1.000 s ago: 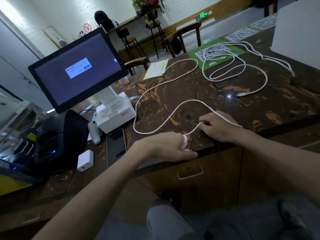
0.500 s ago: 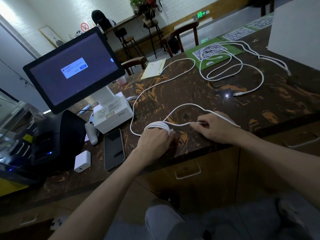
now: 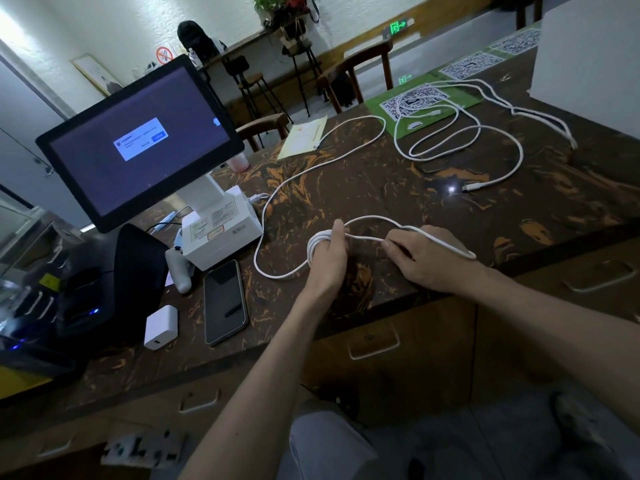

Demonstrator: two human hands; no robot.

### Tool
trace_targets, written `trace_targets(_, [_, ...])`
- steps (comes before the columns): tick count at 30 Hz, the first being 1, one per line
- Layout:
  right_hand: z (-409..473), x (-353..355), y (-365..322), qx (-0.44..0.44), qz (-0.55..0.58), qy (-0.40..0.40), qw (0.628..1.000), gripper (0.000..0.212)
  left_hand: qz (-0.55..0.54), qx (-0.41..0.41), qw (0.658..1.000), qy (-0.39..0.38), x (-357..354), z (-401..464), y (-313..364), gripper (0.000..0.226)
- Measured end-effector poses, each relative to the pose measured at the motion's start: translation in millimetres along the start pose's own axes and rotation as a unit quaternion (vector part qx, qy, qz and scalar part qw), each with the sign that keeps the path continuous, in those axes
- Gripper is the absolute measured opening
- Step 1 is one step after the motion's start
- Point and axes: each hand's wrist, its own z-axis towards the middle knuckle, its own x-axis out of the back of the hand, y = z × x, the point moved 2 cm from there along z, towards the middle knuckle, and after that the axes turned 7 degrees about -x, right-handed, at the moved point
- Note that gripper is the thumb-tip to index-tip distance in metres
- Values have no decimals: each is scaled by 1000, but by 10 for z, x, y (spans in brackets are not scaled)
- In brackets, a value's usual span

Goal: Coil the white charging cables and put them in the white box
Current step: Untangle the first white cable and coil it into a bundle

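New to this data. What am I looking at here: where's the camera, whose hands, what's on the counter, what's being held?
There is no robot here. A person wears one wide-angle camera on the head, looking forward and down, so the two bare arms entering from below are the wearer's own.

The left hand has a white charging cable wound in several turns around its fingers. The right hand pinches the same cable just beside that coil, feeding it. The rest of this cable trails loose across the dark marbled counter.

A second white cable lies uncoiled farther back, partly over a green QR-code mat. A white box stands at the far right.

On the left are a touchscreen terminal, a dark phone lying flat and a small white charger block.
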Motion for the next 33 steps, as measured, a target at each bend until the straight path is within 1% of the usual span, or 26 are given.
trace_targets(3, [-27,6,-20,21,-10,9,1000,36,-115,39,992,33,-68,62,20,48])
trace_targets(5, [-55,16,-44,53,-15,23,998,38,-170,36,984,48,-94,55,23,42])
trace_targets(7, [-75,28,-68,78,-9,33,996,33,-156,6,986,51,-117,39,24,37])
trace_targets(9, [-82,40,-87,100,-1,18,995,36,-132,-16,990,56,-155,18,34,37])
trace_targets(11, [-87,47,-100,112,-3,-9,994,43,-132,-18,988,73,-198,4,54,32])
trace_targets(13, [-92,54,-96,118,-7,-7,993,46,-149,-10,985,87,-225,-6,91,29])
trace_targets(15, [-92,46,-99,117,-16,10,993,43,-205,2,975,86,-238,-5,136,34])
trace_targets(17, [-78,43,-120,114,-39,28,992,34,-302,10,950,78,-223,1,202,37])
trace_targets(19, [-55,41,-124,97,-44,49,993,24,-388,8,918,79,-181,2,296,33])
trace_targets(21, [-31,57,-103,45,-1,68,997,23,-439,0,894,88,-114,12,389,30])
trace_targets(23, [6,80,-40,-46,61,79,994,28,-485,-13,869,93,-32,28,481,31])
trace_targets(24, [29,96,-3,-103,96,85,986,28,-511,-13,854,93,3,34,523,33])
trace_targets(25, [59,112,48,-170,146,93,970,26,-534,-11,840,91,36,36,552,35])
trace_targets(26, [99,137,115,-244,224,107,937,25,-552,-8,829,85,63,35,572,36])
trace_targets(27, [143,167,186,-315,329,125,881,24,-564,-4,822,74,84,27,580,37])
trace_targets(28, [186,199,250,-368,439,142,807,24,-568,0,821,59,101,15,580,40])
trace_targets(29, [222,231,295,-400,533,153,730,23,-563,2,825,40,119,3,572,43])
trace_targets(30, [244,260,334,-417,603,156,662,25,-552,1,834,17,139,-8,566,46])
trace_targets(31, [244,283,379,-426,654,155,606,31,-538,-2,843,-12,160,-21,564,49])
trace_targets(32, [233,305,422,-430,688,154,564,39,-521,-9,853,-43,185,-33,573,51])
trace_targets(33, [227,325,459,-430,711,161,533,47,-503,-21,861,-71,217,-41,587,51])
